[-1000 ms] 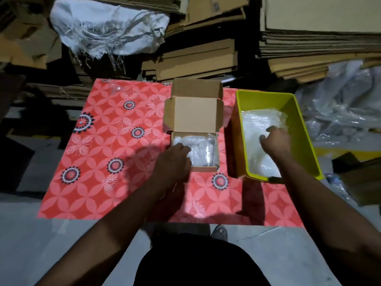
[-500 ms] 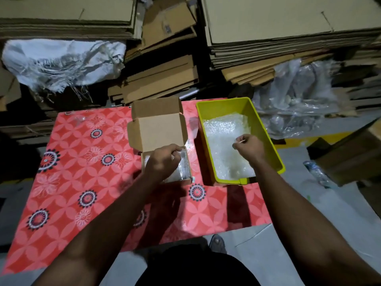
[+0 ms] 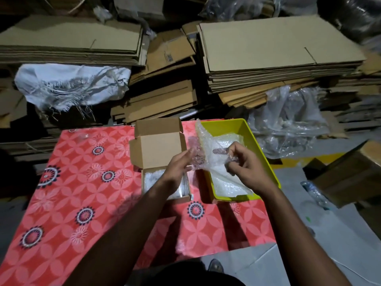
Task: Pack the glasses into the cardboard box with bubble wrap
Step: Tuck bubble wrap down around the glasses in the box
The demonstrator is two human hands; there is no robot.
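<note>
A small cardboard box [image 3: 158, 149] stands open on the red patterned cloth [image 3: 82, 193], its lid tilted up at the back. Bubble wrap [image 3: 152, 178] lies inside it. To its right a yellow bin [image 3: 266, 162] holds more bubble wrap. Both hands hold up one sheet of bubble wrap [image 3: 206, 149] over the bin's left edge. My left hand [image 3: 179, 166] pinches the sheet's left edge, just above the box. My right hand [image 3: 245, 166] grips its right side over the bin. No glasses show plainly.
Stacks of flattened cardboard [image 3: 268, 58] rise behind the cloth, with a frayed white sack [image 3: 70, 85] at the left. Crumpled clear plastic [image 3: 288, 120] lies right of the bin. A brown carton [image 3: 350, 174] sits on the floor at far right.
My left hand left the box and took the sheet's left edge. My right hand lifted the bubble wrap sheet out of the bin. The camera tilted up.
</note>
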